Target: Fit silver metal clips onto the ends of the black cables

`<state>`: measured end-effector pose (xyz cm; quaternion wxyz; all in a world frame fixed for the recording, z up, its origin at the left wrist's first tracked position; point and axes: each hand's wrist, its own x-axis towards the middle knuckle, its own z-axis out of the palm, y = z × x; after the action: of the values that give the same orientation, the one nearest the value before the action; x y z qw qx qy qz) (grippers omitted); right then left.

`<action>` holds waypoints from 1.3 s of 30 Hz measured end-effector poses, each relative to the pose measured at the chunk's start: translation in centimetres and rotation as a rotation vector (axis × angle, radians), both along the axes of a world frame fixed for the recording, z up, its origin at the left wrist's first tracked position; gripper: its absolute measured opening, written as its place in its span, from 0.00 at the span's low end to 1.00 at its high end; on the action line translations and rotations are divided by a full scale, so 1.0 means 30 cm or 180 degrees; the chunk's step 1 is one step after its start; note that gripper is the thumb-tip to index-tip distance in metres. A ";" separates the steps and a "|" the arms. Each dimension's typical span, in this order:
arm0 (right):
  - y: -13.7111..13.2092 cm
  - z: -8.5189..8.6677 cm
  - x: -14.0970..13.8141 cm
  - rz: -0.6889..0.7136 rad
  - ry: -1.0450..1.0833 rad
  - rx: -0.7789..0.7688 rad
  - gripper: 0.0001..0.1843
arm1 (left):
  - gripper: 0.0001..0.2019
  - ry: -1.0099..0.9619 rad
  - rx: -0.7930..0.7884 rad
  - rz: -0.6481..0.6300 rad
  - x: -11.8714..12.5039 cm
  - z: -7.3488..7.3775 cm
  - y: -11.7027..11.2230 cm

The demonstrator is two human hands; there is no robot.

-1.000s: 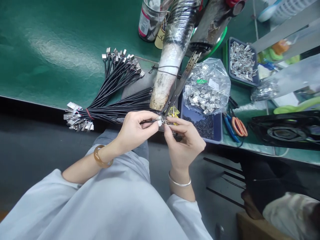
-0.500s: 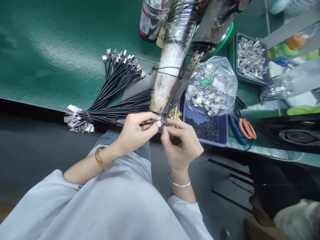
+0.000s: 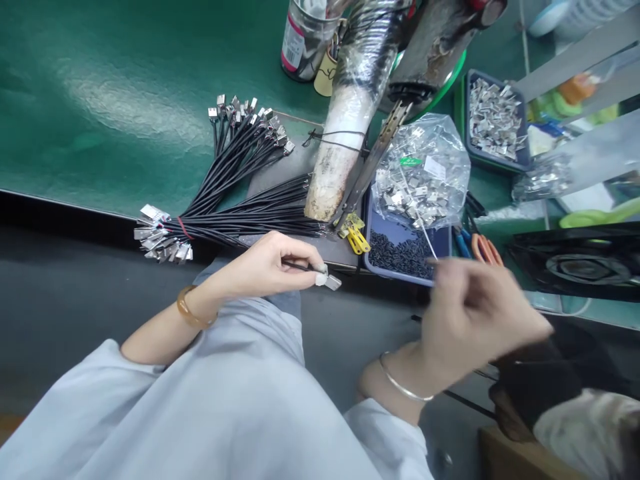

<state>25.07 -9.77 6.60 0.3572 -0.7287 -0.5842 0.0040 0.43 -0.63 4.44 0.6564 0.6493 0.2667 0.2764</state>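
My left hand [image 3: 277, 267] is closed in a pinch, with white covers on its fingertips. It grips a black cable [image 3: 299, 267] just behind a silver USB connector [image 3: 333, 282], which sticks out beyond the fingertips over the table's front edge. To the right, my right hand [image 3: 473, 317] is closed and smeared by motion. A thin silvery wire [image 3: 425, 235] runs up and left from its fingertips, across the blue tray [image 3: 443, 260] of small black pieces. A bundle of black cables [image 3: 240, 219] with silver connectors lies to the left of my left hand, tied with a red band.
A plastic-wrapped pipe [image 3: 333, 153] slants down beside a perforated metal strip [image 3: 373, 157]. Near its foot lies a yellow clip [image 3: 356, 239]. A bag of connectors [image 3: 425, 173], a bin of metal shells [image 3: 495, 120] and orange-handled pliers [image 3: 485, 249] stand right.
My right hand has moved away from the left hand, out to the right, with the thin wire. My left hand has drawn the cable slightly down from the pipe's foot; its connector now shows.
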 end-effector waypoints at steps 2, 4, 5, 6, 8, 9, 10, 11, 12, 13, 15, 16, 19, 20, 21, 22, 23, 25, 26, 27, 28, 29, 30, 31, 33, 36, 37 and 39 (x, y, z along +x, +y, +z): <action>0.087 -0.011 0.038 -0.0033 -0.0287 -0.0359 0.18 | 0.08 -0.0095 -0.0112 -0.0192 -0.010 0.007 0.012; 0.160 -0.027 0.085 0.0048 -0.0173 -0.0778 0.20 | 0.08 -0.0171 -0.0255 -0.0366 -0.018 0.015 0.020; 0.186 -0.033 0.109 0.0059 -0.0046 -0.0961 0.21 | 0.08 -0.0193 -0.0320 -0.0424 -0.020 0.019 0.021; 0.205 -0.036 0.131 0.0067 0.0090 -0.1130 0.21 | 0.07 -0.0212 -0.0364 -0.0446 -0.021 0.023 0.020; 0.227 -0.037 0.164 0.0161 0.0334 -0.1439 0.22 | 0.06 -0.0254 -0.0373 -0.0368 -0.019 0.027 0.013; 0.231 -0.033 0.173 0.0251 0.0423 -0.1568 0.22 | 0.05 -0.0281 -0.0349 -0.0297 -0.016 0.026 0.007; 0.233 -0.028 0.176 0.0350 0.0484 -0.1677 0.21 | 0.05 -0.0309 -0.0318 -0.0192 -0.011 0.022 0.001; 0.233 -0.022 0.174 0.0424 0.0509 -0.1748 0.21 | 0.05 -0.0341 -0.0291 -0.0063 -0.006 0.016 -0.005; 0.231 -0.016 0.167 0.0442 0.0495 -0.1767 0.20 | 0.06 -0.0364 -0.0281 0.0088 0.000 0.009 -0.010; 0.226 -0.010 0.154 0.0395 0.0448 -0.1722 0.18 | 0.07 -0.0377 -0.0272 0.0264 0.006 0.000 -0.015; 0.209 0.001 0.114 0.0134 0.0360 -0.1292 0.15 | 0.08 -0.0357 -0.0262 0.0587 0.017 -0.016 -0.022; 0.196 0.007 0.087 -0.0036 0.0381 -0.0881 0.13 | 0.07 -0.0336 -0.0234 0.0725 0.022 -0.023 -0.025; 0.142 0.017 -0.011 -0.0335 0.0888 0.0657 0.10 | 0.04 -0.0239 0.0023 0.1069 0.035 -0.031 -0.033; 0.122 0.017 -0.047 -0.0276 0.1107 0.0903 0.09 | 0.05 -0.0205 0.0156 0.1183 0.039 -0.030 -0.036; 0.103 0.013 -0.083 -0.0169 0.1324 0.0968 0.08 | 0.06 -0.0171 0.0292 0.1294 0.043 -0.029 -0.040; 0.087 0.006 -0.117 -0.0015 0.1529 0.0819 0.07 | 0.07 -0.0138 0.0425 0.1390 0.046 -0.028 -0.044; 0.075 -0.006 -0.150 0.0171 0.1679 0.0586 0.06 | 0.07 -0.0113 0.0558 0.1467 0.050 -0.027 -0.048; 0.065 -0.038 -0.206 0.0454 0.1843 0.0195 0.05 | 0.07 -0.0068 0.0859 0.1560 0.054 -0.027 -0.056; 0.066 -0.057 -0.229 0.0504 0.1860 0.0135 0.04 | 0.07 -0.0050 0.1037 0.1582 0.056 -0.028 -0.059; 0.070 -0.075 -0.247 0.0517 0.1853 0.0116 0.05 | 0.08 -0.0027 0.1218 0.1595 0.057 -0.029 -0.061; 0.076 -0.090 -0.262 0.0521 0.1841 0.0119 0.07 | 0.08 -0.0002 0.1389 0.1599 0.057 -0.031 -0.062; 0.082 -0.103 -0.272 0.0531 0.1826 0.0130 0.09 | 0.09 0.0030 0.1537 0.1594 0.057 -0.033 -0.063; 0.087 -0.112 -0.279 0.0554 0.1812 0.0121 0.11 | 0.09 0.0069 0.1659 0.1576 0.057 -0.035 -0.063; 0.091 -0.117 -0.283 0.0587 0.1798 0.0104 0.12 | 0.09 0.0114 0.1754 0.1560 0.057 -0.038 -0.064; 0.095 -0.120 -0.284 0.0638 0.1751 0.0069 0.13 | 0.09 0.0209 0.1875 0.1525 0.057 -0.042 -0.064; 0.093 -0.115 -0.280 0.0689 0.1700 0.0058 0.14 | 0.09 0.0259 0.1980 0.1471 0.056 -0.044 -0.065; 0.092 -0.113 -0.280 0.0706 0.1686 0.0060 0.14 | 0.09 0.0260 0.2016 0.1461 0.056 -0.044 -0.065; 0.091 -0.108 -0.282 0.0736 0.1655 0.0050 0.14 | 0.09 0.0274 0.2092 0.1460 0.055 -0.045 -0.064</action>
<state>16.61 -7.03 3.35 0.4979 -0.6289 -0.5523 0.2269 2.09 -2.55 3.10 0.3233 0.7593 0.3293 0.4588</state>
